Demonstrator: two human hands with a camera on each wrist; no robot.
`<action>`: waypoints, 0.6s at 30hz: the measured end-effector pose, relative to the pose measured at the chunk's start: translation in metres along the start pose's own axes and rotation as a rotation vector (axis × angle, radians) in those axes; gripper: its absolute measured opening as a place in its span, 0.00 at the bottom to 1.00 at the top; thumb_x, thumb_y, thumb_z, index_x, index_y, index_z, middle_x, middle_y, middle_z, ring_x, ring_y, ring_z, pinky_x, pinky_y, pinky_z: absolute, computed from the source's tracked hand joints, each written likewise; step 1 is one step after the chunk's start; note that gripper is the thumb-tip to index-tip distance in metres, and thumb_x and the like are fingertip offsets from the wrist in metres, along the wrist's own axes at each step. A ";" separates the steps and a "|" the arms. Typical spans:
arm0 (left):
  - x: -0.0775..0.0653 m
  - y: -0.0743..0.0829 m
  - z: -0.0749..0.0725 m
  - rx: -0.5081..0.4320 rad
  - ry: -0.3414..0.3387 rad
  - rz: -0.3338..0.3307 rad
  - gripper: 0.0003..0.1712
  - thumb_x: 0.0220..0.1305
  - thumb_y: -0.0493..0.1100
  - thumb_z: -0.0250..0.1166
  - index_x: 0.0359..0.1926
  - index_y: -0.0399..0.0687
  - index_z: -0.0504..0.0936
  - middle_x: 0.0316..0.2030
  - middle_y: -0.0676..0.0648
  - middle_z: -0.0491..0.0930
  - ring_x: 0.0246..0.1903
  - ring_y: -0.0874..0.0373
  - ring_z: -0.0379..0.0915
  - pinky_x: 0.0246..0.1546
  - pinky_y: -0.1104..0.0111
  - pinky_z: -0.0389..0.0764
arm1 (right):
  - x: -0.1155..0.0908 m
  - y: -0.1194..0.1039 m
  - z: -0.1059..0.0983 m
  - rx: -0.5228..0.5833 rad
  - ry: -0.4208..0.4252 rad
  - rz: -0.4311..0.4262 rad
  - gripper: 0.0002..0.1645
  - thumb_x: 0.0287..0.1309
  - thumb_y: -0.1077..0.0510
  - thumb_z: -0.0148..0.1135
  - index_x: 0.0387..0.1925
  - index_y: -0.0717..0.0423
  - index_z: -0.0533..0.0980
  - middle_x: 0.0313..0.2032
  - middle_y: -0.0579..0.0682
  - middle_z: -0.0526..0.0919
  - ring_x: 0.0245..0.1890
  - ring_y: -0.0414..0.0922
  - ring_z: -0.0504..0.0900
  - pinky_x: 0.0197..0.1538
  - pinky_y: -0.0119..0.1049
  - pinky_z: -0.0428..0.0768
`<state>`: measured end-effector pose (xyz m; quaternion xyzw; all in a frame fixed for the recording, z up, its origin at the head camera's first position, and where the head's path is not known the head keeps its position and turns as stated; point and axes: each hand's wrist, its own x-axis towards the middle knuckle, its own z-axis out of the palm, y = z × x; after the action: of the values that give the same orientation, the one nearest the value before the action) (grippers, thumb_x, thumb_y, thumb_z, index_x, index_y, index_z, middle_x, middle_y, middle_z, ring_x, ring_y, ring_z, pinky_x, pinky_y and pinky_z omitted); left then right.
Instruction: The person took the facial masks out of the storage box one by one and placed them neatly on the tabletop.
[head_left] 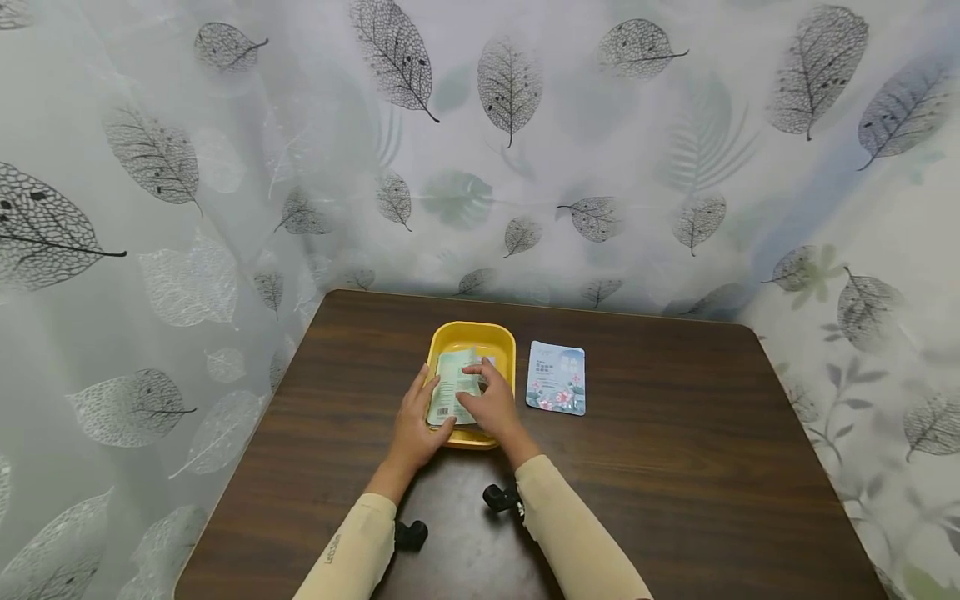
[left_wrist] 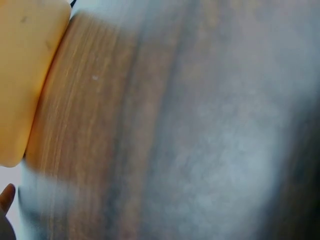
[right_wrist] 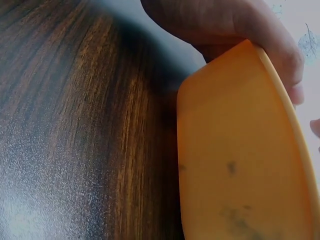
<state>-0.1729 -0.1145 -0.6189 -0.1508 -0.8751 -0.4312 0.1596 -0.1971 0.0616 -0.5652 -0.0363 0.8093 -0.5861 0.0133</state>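
Note:
A yellow tray [head_left: 472,329] stands on the table, with a pale green printed packet [head_left: 452,387] lying in it, its top corner slightly raised. Along the tray's left side my left hand [head_left: 412,421] rests with fairly straight fingers at the packet's left edge, its thumb by the lower edge. Over the packet's right part is my right hand [head_left: 495,404], thumb and index finger apart and touching the packet's face. What its other fingers do is hidden. A whitish piece [head_left: 489,361] shows beneath that hand. The right wrist view has the tray's outer wall [right_wrist: 235,140] with the right hand at its rim.
To the right of the tray lies a blue flowered packet [head_left: 555,379], flat on the dark wooden table [head_left: 675,450]. A leaf-patterned curtain [head_left: 525,183] hangs behind and beside the table. Black wrist cameras [head_left: 411,535] sit at both sleeves.

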 end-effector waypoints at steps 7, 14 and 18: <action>-0.001 0.000 0.000 0.003 -0.003 -0.009 0.44 0.55 0.53 0.68 0.71 0.39 0.71 0.79 0.42 0.57 0.71 0.33 0.63 0.63 0.34 0.68 | -0.002 -0.003 -0.001 -0.045 -0.082 -0.023 0.33 0.59 0.59 0.69 0.67 0.54 0.75 0.73 0.56 0.70 0.70 0.57 0.73 0.69 0.55 0.73; 0.000 0.000 -0.001 0.001 0.004 0.002 0.43 0.56 0.52 0.68 0.71 0.40 0.71 0.79 0.42 0.57 0.71 0.33 0.62 0.64 0.35 0.68 | 0.000 -0.003 -0.001 -0.090 -0.105 -0.008 0.38 0.61 0.56 0.68 0.72 0.53 0.70 0.76 0.55 0.67 0.77 0.54 0.63 0.75 0.54 0.65; -0.001 0.000 -0.002 0.003 0.002 -0.004 0.44 0.56 0.53 0.68 0.72 0.40 0.70 0.79 0.42 0.56 0.72 0.34 0.62 0.64 0.35 0.68 | -0.001 -0.004 -0.001 -0.087 -0.096 0.018 0.40 0.64 0.54 0.65 0.75 0.55 0.65 0.75 0.56 0.67 0.76 0.54 0.65 0.74 0.53 0.66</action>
<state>-0.1714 -0.1159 -0.6185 -0.1483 -0.8758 -0.4305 0.1600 -0.1963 0.0615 -0.5609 -0.0575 0.8328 -0.5478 0.0560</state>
